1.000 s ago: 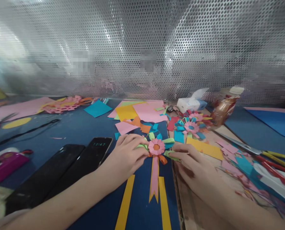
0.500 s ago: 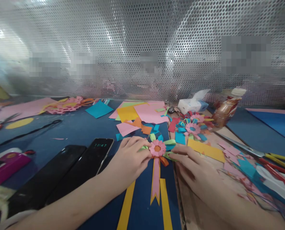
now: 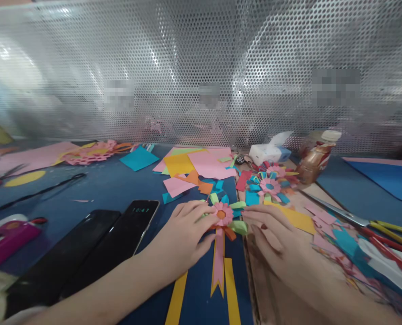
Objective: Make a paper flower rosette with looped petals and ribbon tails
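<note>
A paper flower (image 3: 223, 214) with pink petals, an orange centre and green, blue and orange loops lies on the dark blue table top. From it hangs a pink and yellow forked paper tail (image 3: 218, 266). My left hand (image 3: 183, 232) rests against the flower's left side, fingers stretched over the loops and thumb apart below. It hides the left loops. My right hand (image 3: 278, 234) is at the right loops, its fingers loosely bent and apart, fingertips close to the green and blue ones; exact contact is unclear. Yellow paper strips (image 3: 233, 291) lie below.
Two black phones (image 3: 95, 253) lie on the left near a magenta tool (image 3: 11, 241). Behind are coloured paper sheets (image 3: 194, 162). To the right are finished paper flowers (image 3: 270, 186), a tissue box (image 3: 268, 153), a bottle (image 3: 317, 158), scissors (image 3: 353, 216) and paper scraps (image 3: 343, 253).
My left thumb has moved down, away from the petals. The right fingers have come off the lower green loop, which now stands out as a rounded loop. The view has shifted slightly.
</note>
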Tool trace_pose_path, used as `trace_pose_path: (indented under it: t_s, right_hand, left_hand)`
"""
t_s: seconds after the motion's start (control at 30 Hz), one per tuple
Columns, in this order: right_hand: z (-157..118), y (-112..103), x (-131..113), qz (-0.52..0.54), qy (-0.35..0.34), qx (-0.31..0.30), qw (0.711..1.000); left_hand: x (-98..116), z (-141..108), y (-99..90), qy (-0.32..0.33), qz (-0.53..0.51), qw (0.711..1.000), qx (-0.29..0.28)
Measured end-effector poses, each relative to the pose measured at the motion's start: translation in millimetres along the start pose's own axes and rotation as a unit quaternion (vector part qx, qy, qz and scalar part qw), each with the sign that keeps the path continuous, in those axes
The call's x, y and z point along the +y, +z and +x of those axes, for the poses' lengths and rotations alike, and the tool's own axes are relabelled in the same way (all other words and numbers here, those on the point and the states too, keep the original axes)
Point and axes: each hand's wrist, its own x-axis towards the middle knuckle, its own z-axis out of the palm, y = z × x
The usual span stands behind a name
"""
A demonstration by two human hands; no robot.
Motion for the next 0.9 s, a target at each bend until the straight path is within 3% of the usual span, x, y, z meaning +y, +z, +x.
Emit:
trace_pose_path:
  t_s: [0.13, 0.3, 0.6, 0.9]
  right_hand:
    - [14, 0, 23, -0.075, -0.030, -0.017, 0.997]
    - [18, 1, 43, -0.126, 0.002, -0.035, 0.991]
    - [44, -12, 44, 0.002, 0.030, -0.184, 0.982]
    - [46, -4, 51, 0.030, 0.021, -0.187, 0.982]
  left_hand:
    - [-1, -1, 0.7, 0.006, 0.005, 1.000, -0.008]
    - [1, 0, -1.3, 0.015, 0.006, 1.000, -0.008]
    - [0, -1, -1.7, 0.015, -0.015, 1.000, -0.006]
    - [1, -2, -4.6, 0.007, -0.020, 1.000, -0.016]
